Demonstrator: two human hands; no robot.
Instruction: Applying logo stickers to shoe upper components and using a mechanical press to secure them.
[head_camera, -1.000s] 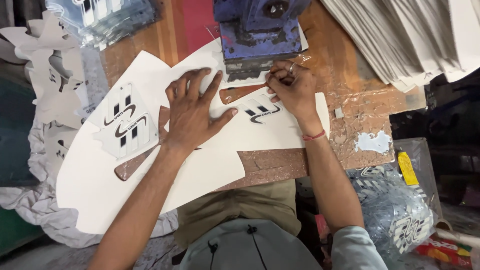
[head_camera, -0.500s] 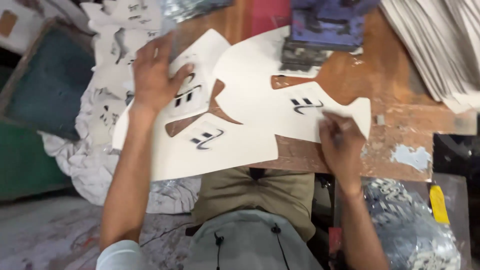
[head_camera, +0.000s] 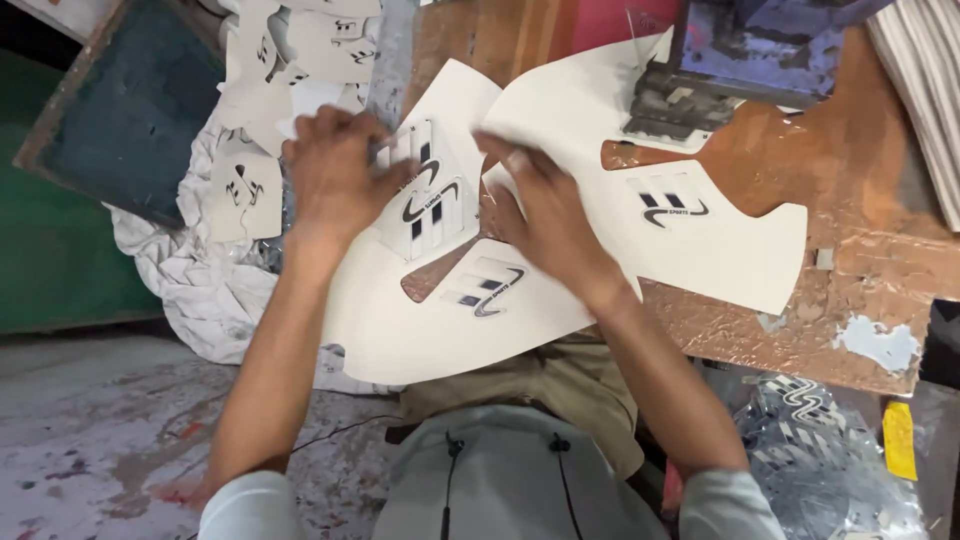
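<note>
1. The left hand (head_camera: 335, 180) lies flat, fingers spread, its grip apart, pressing a small printed cut-out (head_camera: 432, 205) near the counter's (head_camera: 870, 260) left edge
2. The right hand (head_camera: 545, 220) rests just beside it on the big white sheet (head_camera: 440, 330); blurred, so its grip cannot be told
3. A second sheet (head_camera: 720, 255) overlaps toward the press (head_camera: 740, 60) at the far edge
4. A heap of cut-outs (head_camera: 290, 60) sits past the far-left corner

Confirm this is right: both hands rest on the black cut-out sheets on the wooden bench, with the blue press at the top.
Not quite: the cut-out sheets are white, not black, as the head view shows. The left hand and right hand do rest on them, on the wooden bench, with the blue press at the top.
</note>
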